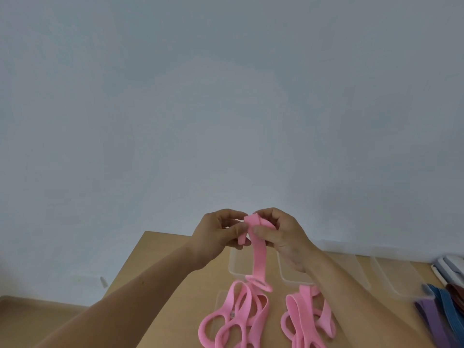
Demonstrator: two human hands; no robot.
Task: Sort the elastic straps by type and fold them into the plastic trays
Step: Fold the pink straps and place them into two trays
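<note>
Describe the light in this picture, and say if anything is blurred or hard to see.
Head view: soft, even light on the wall, no glare. Head view: the left hand, the right hand and the pink strap they pinch look slightly soft. Head view: the clear trays nearly vanish against the table.

Light: soft, even, fairly bright; no glare.
Shadows: faint grey patch on wall [351,194], low right.
Focus: whole pic slightly soft.
Edges: wide-angle bend; table [173,270] edges slant; top darker.
</note>
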